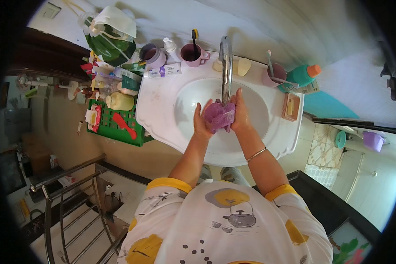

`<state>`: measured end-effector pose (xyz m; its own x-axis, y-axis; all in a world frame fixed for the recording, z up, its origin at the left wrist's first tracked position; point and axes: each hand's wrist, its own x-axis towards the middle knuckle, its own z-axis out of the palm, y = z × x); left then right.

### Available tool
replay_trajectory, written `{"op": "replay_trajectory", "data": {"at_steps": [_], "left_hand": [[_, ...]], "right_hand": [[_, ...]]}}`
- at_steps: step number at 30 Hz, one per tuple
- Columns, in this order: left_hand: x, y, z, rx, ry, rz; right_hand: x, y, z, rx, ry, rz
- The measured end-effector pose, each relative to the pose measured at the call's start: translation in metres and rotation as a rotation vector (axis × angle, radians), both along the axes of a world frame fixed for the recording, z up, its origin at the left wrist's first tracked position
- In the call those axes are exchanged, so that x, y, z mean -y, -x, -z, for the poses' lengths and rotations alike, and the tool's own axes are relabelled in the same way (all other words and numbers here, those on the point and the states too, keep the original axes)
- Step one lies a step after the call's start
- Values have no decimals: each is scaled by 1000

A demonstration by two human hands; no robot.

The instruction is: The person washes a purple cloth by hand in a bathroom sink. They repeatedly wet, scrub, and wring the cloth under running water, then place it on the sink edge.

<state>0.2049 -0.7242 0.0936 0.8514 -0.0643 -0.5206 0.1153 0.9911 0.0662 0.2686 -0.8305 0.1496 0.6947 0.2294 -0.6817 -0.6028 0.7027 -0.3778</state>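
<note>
A crumpled, wet-looking purple cloth (219,117) is held between my two hands, right under the mouth of the chrome faucet (225,66). My left hand (202,124) grips its left side, with the thumb and fingers pointing up along it. On the other side my right hand (240,116) presses against the cloth, fingers raised close to the faucet. Both hands are above the white oval sink basin (187,103). The palm sides and the cloth's underside are hidden. Whether water is running I cannot tell.
Along the counter's back stand a pink mug (193,56) with a toothbrush, a toothpaste tube (163,70) and a pump bottle (170,46). To the right are another cup (273,75), a teal bottle (301,75) and a soap dish (291,107). A green rack (138,136) adjoins the left edge.
</note>
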Motion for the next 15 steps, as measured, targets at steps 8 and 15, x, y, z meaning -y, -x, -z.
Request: {"op": "replay_trajectory", "data": {"at_steps": [8, 15], "left_hand": [[8, -9, 45, 212, -429, 119], [30, -28, -27, -237, -367, 47]], "right_hand": [[-12, 36, -2, 1565, 1275, -288], [-31, 9, 10, 871, 1371, -395]]}}
